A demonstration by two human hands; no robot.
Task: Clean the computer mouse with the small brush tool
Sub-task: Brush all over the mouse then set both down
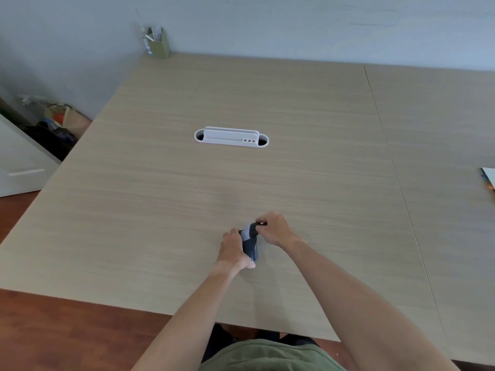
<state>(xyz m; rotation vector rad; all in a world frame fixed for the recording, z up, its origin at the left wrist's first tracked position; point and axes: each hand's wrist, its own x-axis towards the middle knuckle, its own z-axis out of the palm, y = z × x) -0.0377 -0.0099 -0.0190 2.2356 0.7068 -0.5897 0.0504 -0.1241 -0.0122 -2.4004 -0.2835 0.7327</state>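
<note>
A dark grey computer mouse [250,246] is tipped on its side on the wooden table [187,196], near the front edge. My left hand [232,250] grips it from the left, thumb under its near end. My right hand [274,228] is closed at the mouse's far end, pinching a small dark brush tool [261,224] against it. Most of the brush is hidden by my fingers.
A white cable-port insert [231,137] is set into the table's middle. A green pen holder [158,44] stands at the far left corner against the wall. A paper edge [488,179] shows at the right. Bags and a white cabinet lie off the table's left side.
</note>
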